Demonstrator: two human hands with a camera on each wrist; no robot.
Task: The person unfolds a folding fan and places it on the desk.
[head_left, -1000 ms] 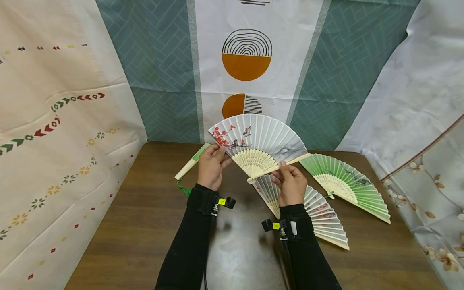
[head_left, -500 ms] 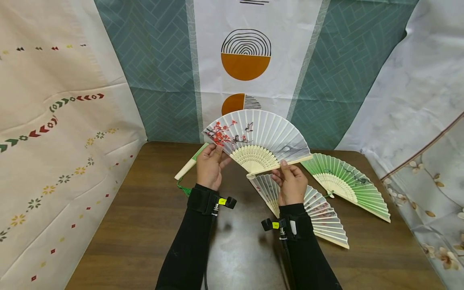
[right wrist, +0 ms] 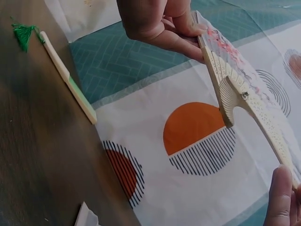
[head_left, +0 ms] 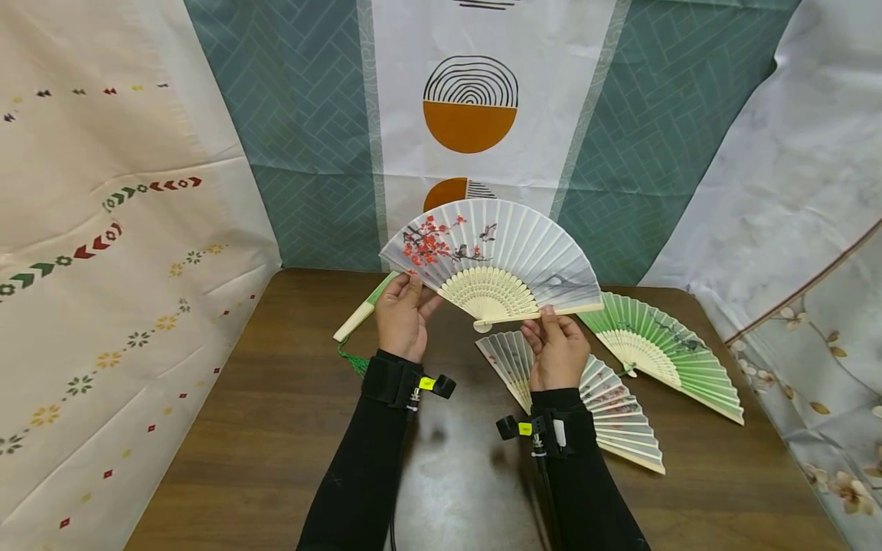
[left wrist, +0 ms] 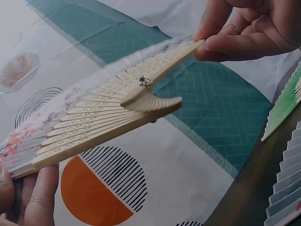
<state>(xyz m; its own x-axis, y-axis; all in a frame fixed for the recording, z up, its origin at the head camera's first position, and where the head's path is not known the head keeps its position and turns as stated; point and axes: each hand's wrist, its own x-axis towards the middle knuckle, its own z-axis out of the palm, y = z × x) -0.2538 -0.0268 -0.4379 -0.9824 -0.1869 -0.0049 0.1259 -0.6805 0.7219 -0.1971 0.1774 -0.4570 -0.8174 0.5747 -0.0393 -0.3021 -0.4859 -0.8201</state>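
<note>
Spanning the gap between the two hands, the white fan (head_left: 513,237) was held spread above the bench (head_left: 262,428), with its ribs converging at a metal pivot (left wrist: 145,81) on the lower side. The fingers of the left hand (head_left: 402,317) grasped the fan's left edge, thumb against one face and other fingers behind. The fingers of the right hand (head_left: 560,352) pinched the outer stick on the right edge. Red blossoms and small dark birds were printed on the left part of the leaf; grey shading marked the right part. A grey fan (head_left: 623,405) lay spread on the bench, partly hidden by the right hand and forearm. A green fan (head_left: 661,337) lay spread farther right. A folded fan (head_left: 358,317), cream and green, lay just beside the left hand, its upper part partly covered; a green tassel (head_left: 356,363) trailed from its near end. Black sleeves (head_left: 344,474) covered both forearms. Behind the bench hung a teal and white cloth (head_left: 310,153).
</note>
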